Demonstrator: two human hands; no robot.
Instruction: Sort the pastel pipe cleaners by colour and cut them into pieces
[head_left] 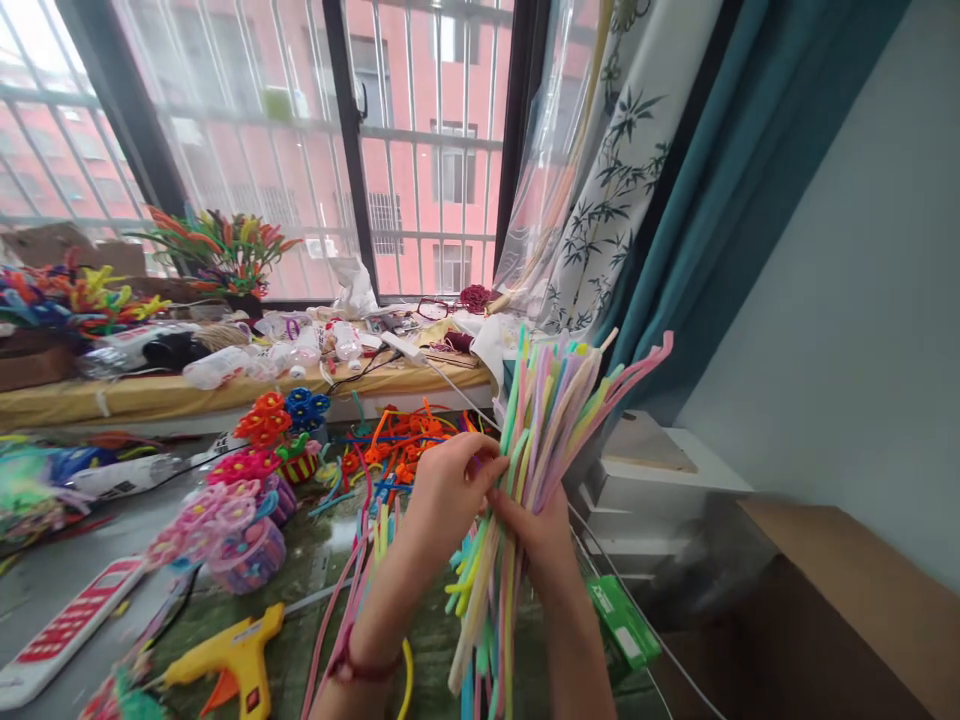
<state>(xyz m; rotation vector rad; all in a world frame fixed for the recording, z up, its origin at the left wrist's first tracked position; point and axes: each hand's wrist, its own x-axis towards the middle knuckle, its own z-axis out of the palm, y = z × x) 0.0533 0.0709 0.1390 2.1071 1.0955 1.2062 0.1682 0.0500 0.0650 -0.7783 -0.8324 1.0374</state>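
Observation:
A thick bundle of pastel pipe cleaners (559,415) stands tilted in front of me, in pink, yellow, mint, lilac and cream. Wrapped round its middle from the right is my right hand (536,525), its thumb across the front. On the left side of the bundle, my left hand (461,475) pinches with thumb and forefinger at a green pipe cleaner; its tip is partly hidden by the fingers. More pipe cleaner ends hang below both hands. A dark red band (364,660) circles my left wrist.
On the table lie a yellow glue gun (229,660), a red-and-white power strip (75,625), pink pipe-cleaner flowers (217,525) and orange pieces (405,440). A green box (622,620) is at right, near white drawers (630,500). Bottles and clutter fill the windowsill (150,395).

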